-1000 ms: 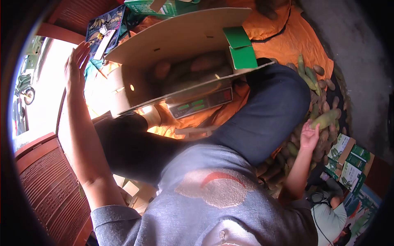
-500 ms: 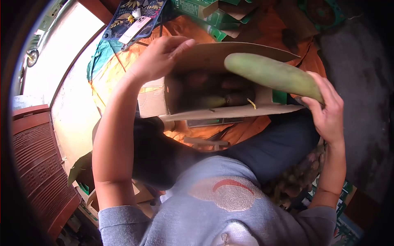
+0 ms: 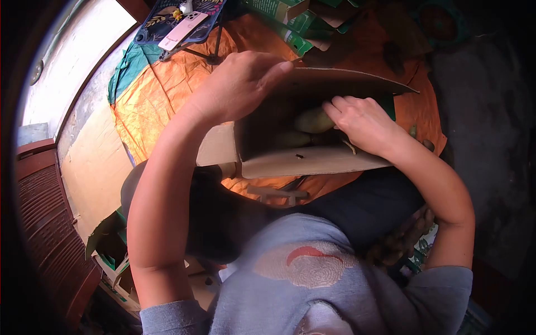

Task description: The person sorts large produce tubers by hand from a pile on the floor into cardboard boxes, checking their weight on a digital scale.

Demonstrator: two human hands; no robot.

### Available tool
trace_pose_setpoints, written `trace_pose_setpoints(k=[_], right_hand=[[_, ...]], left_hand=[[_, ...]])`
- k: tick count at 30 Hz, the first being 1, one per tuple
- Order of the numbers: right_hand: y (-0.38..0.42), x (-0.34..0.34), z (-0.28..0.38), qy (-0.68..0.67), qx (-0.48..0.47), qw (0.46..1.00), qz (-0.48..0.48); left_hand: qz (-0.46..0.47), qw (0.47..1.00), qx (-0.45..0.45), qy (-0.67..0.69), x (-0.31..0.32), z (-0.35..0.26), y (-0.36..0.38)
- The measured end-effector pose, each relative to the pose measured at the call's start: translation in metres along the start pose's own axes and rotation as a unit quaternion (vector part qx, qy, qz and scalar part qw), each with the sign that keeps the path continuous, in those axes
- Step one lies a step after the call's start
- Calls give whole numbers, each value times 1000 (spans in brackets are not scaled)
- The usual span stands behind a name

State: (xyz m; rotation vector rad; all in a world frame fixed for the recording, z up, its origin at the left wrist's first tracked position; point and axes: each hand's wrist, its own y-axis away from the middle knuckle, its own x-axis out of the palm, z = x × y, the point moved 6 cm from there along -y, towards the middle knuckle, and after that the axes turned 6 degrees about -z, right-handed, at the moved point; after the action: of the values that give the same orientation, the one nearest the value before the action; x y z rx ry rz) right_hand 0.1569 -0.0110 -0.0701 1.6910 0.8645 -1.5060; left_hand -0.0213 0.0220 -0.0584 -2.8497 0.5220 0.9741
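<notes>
An open cardboard box [image 3: 312, 166] lies between the person's legs, its inside dark. My right hand [image 3: 357, 120] reaches in at the box's right part, its fingers around the end of a long green gourd [image 3: 314, 120]. The gourd's far end points left inside the box, above another pale green one [image 3: 293, 139]. At the box's far left edge, my left hand [image 3: 251, 78] is at the raised far flap, thumb pointing right; what its fingers hold is hidden.
An orange sheet [image 3: 145, 111] spreads under the box. A small folding stool [image 3: 209, 33] with a pink phone [image 3: 183, 30] on it stands at the upper left. Green cartons [image 3: 279, 11] lie at the top, and a red-brown slatted panel [image 3: 47, 206] is at the left.
My right hand has moved left and down into the box with the long gourd, which was above the box's right side. The view has shifted slightly, and my left hand stays by the far flap.
</notes>
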Motion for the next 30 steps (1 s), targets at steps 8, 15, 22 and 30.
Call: trace_pose_setpoints(k=[8, 15, 22, 30], right_hand=[[11, -23, -13, 36, 70, 989, 126], [-25, -32, -9, -100, 76, 989, -83], [50, -83, -41, -164, 220, 931, -241], [279, -72, -93, -58, 518, 753, -403]], left_hand=[[-3, 1000, -5, 16, -1, 0, -1], [-15, 999, -25, 14, -2, 3, 3], [-48, 998, 8, 25, -4, 15, -1], [-121, 979, -16, 163, -38, 41, 1]])
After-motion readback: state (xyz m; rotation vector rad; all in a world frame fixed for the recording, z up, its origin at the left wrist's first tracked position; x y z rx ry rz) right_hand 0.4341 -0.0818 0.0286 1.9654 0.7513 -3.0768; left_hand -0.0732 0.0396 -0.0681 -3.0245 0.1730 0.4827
